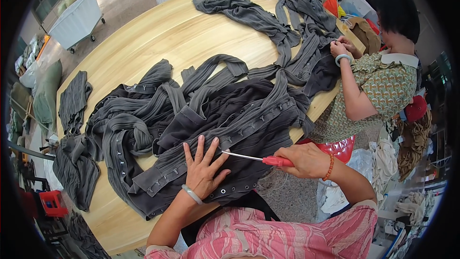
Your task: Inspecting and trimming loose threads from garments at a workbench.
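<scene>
A dark grey ribbed garment (249, 96) is spread over the near part of the table, with a strip of metal hook fasteners (251, 125) running slantwise across it. My left hand (203, 170) lies flat on the garment beside that strip, fingers spread. In my right hand (304, 159) is a red-handled tool with a long thin metal shaft (247, 156), its kind unclear. The shaft points left, and its tip is at the cloth by my left fingers. Metal eyelets (224, 191) line the garment's near edge.
More grey garments (239, 17) lie across the wooden table (129, 33). At the right, a co-worker (378, 74) handles dark cloth with both hands. White wheeled bins (76, 19) stand beyond the table. Plastic bags and cloth heaps (383, 160) lie at the right.
</scene>
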`<action>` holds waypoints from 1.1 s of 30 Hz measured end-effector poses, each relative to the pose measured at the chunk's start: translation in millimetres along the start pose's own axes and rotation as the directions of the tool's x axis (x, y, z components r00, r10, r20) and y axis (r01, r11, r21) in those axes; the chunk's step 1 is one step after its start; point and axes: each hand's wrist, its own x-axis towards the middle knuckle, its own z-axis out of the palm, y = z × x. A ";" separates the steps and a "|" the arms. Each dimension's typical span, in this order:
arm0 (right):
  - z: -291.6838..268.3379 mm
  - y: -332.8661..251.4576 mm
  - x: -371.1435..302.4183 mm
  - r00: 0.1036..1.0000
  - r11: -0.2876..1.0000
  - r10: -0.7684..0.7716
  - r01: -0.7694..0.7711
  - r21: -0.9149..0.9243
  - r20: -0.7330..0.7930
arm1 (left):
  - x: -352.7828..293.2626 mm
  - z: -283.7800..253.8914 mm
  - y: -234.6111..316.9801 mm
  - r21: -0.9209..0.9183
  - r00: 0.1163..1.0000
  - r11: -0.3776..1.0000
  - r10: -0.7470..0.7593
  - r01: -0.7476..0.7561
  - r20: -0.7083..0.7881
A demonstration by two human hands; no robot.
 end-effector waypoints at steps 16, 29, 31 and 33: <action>-29.8 22.0 -23.9 0.966 0.962 0.253 -0.245 -0.123 0.059 | 61.0 17.3 9.7 0.028 0.990 0.992 0.119 -0.122 0.070; -13.9 30.4 -18.6 0.988 0.993 0.107 -0.111 0.035 0.112 | 61.1 11.0 8.6 -0.067 0.986 0.988 0.148 -0.143 0.074; -9.4 38.5 -23.7 0.995 0.989 0.090 -0.095 0.111 0.051 | 62.4 7.4 10.9 -0.128 0.986 0.981 0.154 -0.145 0.066; -7.4 45.5 -30.1 0.991 0.984 0.125 -0.118 0.135 -0.040 | 74.1 7.1 18.0 -0.177 0.981 0.965 0.184 -0.191 -0.054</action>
